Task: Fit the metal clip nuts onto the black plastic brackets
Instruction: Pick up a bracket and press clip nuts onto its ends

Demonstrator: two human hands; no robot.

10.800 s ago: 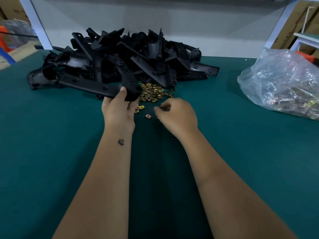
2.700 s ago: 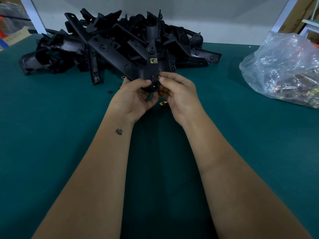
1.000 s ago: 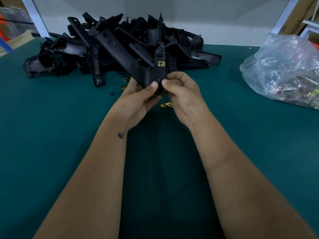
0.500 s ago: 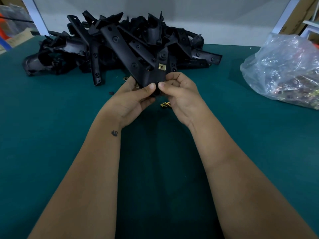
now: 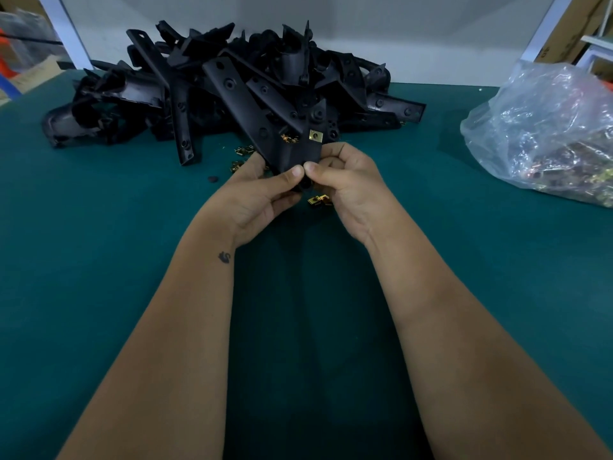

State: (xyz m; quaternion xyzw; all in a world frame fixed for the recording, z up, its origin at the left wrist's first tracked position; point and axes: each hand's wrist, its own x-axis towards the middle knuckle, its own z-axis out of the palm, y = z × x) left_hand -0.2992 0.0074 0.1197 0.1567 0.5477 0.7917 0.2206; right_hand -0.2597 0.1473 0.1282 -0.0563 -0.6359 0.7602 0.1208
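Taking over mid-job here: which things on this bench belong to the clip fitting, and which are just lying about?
In the job:
- held bracket, gripped by left hand and right hand
- fitted clip
- loose clips
- bracket pile

Lying about:
- plastic bag
- cardboard boxes

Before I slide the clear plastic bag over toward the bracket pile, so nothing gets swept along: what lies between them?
In the head view, only bare green table mat shows between the bracket pile and the plastic bag.
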